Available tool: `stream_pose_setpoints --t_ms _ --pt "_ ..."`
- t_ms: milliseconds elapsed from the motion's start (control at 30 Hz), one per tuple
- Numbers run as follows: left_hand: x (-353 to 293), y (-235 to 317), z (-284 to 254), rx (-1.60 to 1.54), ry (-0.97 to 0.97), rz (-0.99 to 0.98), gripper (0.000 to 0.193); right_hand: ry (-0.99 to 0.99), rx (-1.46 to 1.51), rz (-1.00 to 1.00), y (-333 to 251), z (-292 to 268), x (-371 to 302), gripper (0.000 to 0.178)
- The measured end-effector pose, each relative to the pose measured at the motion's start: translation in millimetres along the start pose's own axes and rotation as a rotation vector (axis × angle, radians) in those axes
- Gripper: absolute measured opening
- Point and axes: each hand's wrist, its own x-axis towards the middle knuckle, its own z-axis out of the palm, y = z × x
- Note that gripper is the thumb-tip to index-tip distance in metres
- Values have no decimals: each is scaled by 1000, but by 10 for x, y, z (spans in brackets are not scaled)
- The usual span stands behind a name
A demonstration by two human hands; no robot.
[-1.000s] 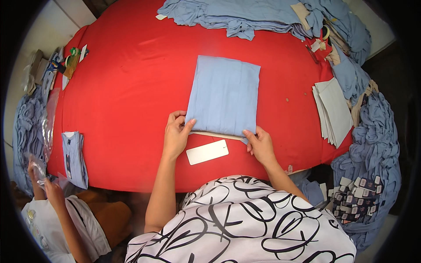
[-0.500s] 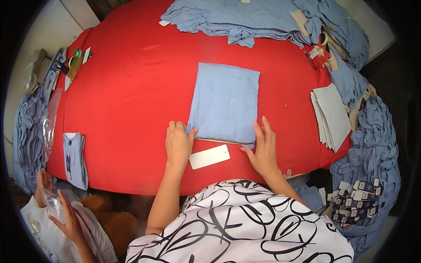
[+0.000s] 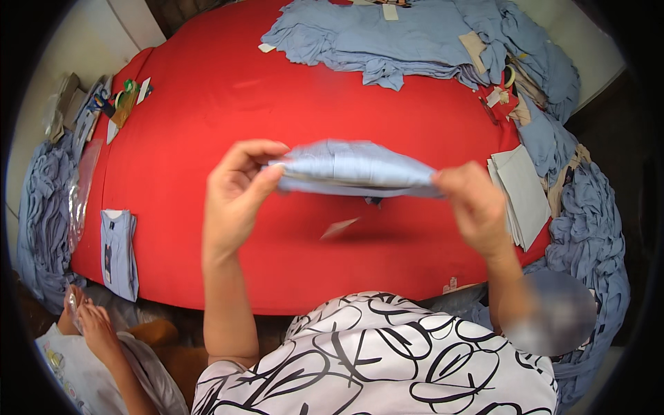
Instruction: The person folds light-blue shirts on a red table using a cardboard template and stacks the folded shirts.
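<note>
We hold the folded light-blue garment [image 3: 356,169] lifted above the red desk [image 3: 207,104]; our left hand [image 3: 238,190] pinches its left end, our right hand [image 3: 474,200] pinches its right end; we judge the fold is being turned over, which calls for an even grip at both ends; a white card [image 3: 340,227] hangs beneath it; we see no containers, only a heap of blue cloth [image 3: 415,34].

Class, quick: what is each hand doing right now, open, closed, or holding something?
Left hand: closed, pinching the left end of the folded blue garment, lifted above the red table.
Right hand: closed, gripping the garment's right end.
</note>
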Motion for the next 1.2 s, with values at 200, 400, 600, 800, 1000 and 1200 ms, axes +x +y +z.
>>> stream_pose_setpoints --t_ms 200,400,600,800,1000,1200 --pt "380 119 -114 270 -101 -129 23 -238 298 406 540 45 550 17" --pt "766 -1175 -256 680 0 -411 18 -418 657 815 1564 1308 234 18" --pt "830 -1436 -378 647 -11 -449 20 -380 904 941 1556 1364 136 22" --pt "1366 -1340 -1019 1019 67 -336 20 -355 688 628 1756 2133 856 25" --pt "2126 -798 -2983 1455 285 -197 22 -377 511 416 1125 3596 2821 25" --pt "2843 -670 -4045 1680 538 -94 26 -227 523 422 789 4630 4056 33"
